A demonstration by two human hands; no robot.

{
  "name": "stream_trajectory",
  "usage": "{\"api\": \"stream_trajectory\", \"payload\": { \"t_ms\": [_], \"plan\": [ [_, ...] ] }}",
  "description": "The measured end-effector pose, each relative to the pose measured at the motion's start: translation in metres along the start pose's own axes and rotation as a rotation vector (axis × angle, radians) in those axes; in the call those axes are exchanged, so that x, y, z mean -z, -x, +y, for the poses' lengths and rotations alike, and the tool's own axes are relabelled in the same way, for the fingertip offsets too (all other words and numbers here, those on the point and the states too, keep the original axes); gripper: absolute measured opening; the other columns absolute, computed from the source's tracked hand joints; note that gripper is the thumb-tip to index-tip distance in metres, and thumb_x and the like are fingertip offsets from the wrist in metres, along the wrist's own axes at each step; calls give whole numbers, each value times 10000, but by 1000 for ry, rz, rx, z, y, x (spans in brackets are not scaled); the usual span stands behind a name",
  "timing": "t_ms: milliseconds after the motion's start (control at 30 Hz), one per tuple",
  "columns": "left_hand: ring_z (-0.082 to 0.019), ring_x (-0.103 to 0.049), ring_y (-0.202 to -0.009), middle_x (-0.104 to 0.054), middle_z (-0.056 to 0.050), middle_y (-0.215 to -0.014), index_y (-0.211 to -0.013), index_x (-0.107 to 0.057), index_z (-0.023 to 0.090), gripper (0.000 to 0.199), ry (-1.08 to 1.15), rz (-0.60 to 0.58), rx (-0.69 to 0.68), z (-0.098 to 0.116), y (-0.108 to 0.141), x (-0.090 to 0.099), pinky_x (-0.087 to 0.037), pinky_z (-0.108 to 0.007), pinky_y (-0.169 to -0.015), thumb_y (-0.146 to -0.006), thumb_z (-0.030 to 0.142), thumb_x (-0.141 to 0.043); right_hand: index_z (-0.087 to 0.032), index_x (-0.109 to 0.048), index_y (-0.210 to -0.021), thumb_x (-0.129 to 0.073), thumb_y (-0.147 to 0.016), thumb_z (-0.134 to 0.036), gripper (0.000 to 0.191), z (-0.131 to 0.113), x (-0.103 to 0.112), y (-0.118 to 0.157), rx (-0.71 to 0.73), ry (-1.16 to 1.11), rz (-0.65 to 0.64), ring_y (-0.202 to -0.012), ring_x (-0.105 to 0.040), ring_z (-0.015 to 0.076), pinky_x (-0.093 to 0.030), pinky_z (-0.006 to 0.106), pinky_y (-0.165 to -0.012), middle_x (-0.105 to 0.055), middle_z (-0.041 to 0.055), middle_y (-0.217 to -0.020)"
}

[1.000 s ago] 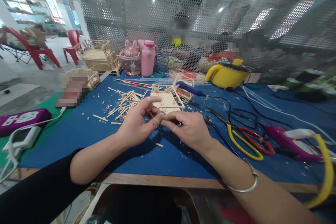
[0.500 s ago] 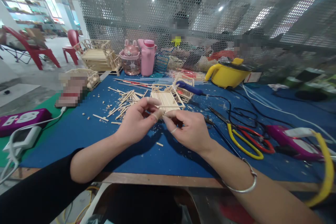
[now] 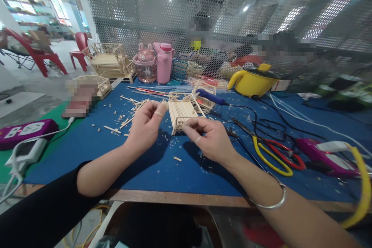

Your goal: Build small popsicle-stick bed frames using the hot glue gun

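Observation:
A small wooden stick model (image 3: 181, 110), with a slatted deck and a low front rail, rests on the blue mat in front of me. My right hand (image 3: 207, 135) pinches at its front right part, thumb and forefinger closed against the rail. Left of the model, my left hand (image 3: 147, 122) is lifted off it, thumb and forefinger pressed together. Whatever sits between those tips is too small to make out. Both hands wear pale finger covers. Loose sticks (image 3: 130, 118) lie behind my left hand, and a cut stick piece (image 3: 177, 159) lies nearer me.
A blue glue gun (image 3: 210, 97) leans by another stick frame (image 3: 205, 102). Yellow-handled scissors (image 3: 270, 157) and red-handled pliers (image 3: 286, 153) lie right, near a purple power strip (image 3: 325, 155). Behind stand a yellow pot (image 3: 252, 81) and pink bottle (image 3: 164, 64). A phone (image 3: 80, 100) is left.
My left hand has moved left and up, away from the model's front rail, uncovering its front left corner. My right hand has shifted slightly right and stays at the model.

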State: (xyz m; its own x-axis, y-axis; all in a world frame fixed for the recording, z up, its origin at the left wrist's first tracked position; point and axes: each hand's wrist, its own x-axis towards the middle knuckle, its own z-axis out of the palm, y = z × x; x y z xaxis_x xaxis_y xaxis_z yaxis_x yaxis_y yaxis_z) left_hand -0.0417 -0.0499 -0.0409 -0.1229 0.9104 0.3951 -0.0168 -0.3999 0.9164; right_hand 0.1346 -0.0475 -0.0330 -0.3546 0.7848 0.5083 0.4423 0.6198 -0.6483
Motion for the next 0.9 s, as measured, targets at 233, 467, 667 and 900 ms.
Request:
{"api": "stream_trajectory", "payload": {
  "t_ms": [233,467,667,900],
  "plan": [
    [-62,-274,-402,-304,62,-459,-558,-339,198,565,-75,-71,83,-8,-10,6,-229,-235,-399,-877,661,-383,-171,-698,-731,-606,-818,-251,150,9,1,-1,87,162,43,-454,-458,54,-371,178,-479,-588,-45,-529],
    [-87,-547,-708,-620,2,-842,-1043,-485,194,212,5,-88,-13,-20,-15,3,-397,-214,-609,-847,172,-564,-195,-716,-752,-609,-796,-201,116,17,-2,-3,181,366,107,-514,-556,68,-388,196,-551,-678,-42,-620],
    [-124,-588,-811,-655,-18,-917,-1279,-368,197,668,147,-278,129,-17,-11,0,-413,-244,-662,-669,73,-608,-194,-718,-766,-582,-825,-210,149,16,-5,-3,254,462,138,-565,-595,88,-370,205,-557,-697,-28,-663],
    [-124,-595,-763,-652,-12,-897,-1340,-323,183,797,246,-328,178,-16,-14,-3,-433,-271,-692,-624,91,-661,-181,-696,-692,-590,-804,-184,154,15,-8,-6,345,566,176,-515,-541,87,-327,216,-528,-643,-27,-577]
  ]
}}
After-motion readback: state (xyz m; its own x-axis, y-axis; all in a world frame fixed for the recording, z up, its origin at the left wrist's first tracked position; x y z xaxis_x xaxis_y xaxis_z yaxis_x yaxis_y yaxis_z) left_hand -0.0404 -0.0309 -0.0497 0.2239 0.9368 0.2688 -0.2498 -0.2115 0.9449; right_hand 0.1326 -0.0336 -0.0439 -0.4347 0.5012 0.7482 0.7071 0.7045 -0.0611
